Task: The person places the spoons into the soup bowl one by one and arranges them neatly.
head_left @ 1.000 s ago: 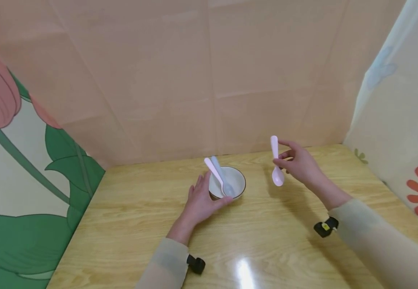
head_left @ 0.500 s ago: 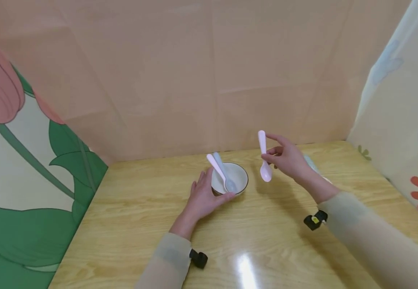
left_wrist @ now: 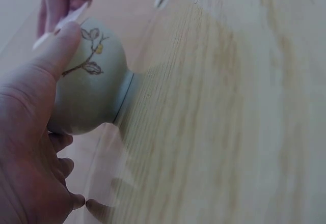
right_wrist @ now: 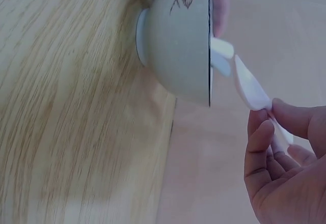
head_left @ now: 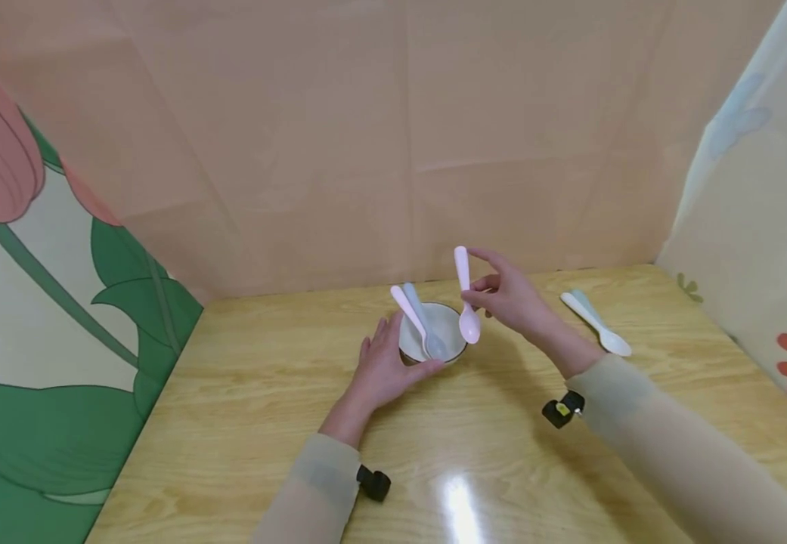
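Observation:
Around the left side of a white bowl [head_left: 446, 321] with a dark rim, my left hand [head_left: 381, 369] holds on, thumb at the near rim. A floral sprig decorates the bowl's outside [left_wrist: 94, 96] in the left wrist view. Inside lean a pink spoon [head_left: 407, 310] and a blue-grey spoon [head_left: 416, 301], handles up over the far left rim. My right hand [head_left: 512, 298] pinches another pink spoon [head_left: 469, 326] between thumb and fingers, its bowl end down. In the head view that spoon overlaps the bowl's right rim; in the right wrist view its tip [right_wrist: 249, 84] is above the rim.
A white spoon [head_left: 596, 325] and a pale blue-green spoon [head_left: 582, 298] lie together on the wooden table [head_left: 264, 393] at the right, beyond my right forearm. A pink-beige cloth backdrop [head_left: 298, 151] rises behind the table, with printed flower panels on both sides.
My right hand has moved left with the pink spoon, from right of the bowl to its right rim. The two spoons on the table have come out from behind it. My left hand stays.

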The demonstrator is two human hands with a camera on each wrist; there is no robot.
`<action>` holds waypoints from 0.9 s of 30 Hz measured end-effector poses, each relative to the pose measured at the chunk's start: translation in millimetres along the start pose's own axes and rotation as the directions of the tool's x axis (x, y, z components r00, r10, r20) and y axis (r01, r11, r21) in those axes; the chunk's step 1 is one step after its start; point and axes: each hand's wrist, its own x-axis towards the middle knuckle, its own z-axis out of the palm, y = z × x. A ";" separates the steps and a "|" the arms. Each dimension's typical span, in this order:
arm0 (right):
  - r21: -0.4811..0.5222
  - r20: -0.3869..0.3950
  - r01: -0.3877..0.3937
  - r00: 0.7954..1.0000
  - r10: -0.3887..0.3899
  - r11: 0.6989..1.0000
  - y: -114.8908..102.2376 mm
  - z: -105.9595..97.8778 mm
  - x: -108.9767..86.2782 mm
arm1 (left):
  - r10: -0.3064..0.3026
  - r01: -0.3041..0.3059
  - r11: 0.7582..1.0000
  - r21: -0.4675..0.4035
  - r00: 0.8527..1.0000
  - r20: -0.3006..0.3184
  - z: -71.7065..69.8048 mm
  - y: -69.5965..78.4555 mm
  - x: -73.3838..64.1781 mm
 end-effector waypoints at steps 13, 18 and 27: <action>0.010 0.022 0.046 0.999 -0.046 0.999 -1.6 27.0 10.3 | -0.015 0.015 1.000 0.002 1.000 0.012 1.3 -3.3 -0.2; -0.030 0.035 0.047 0.998 -0.046 0.998 1.0 36.1 11.7 | -0.006 0.006 1.000 -0.004 1.000 0.005 3.7 -4.3 0.2; -0.169 0.038 0.054 0.998 -0.048 0.984 2.0 47.4 10.8 | 0.006 -0.006 1.000 -0.013 1.000 0.006 4.8 -6.0 -0.4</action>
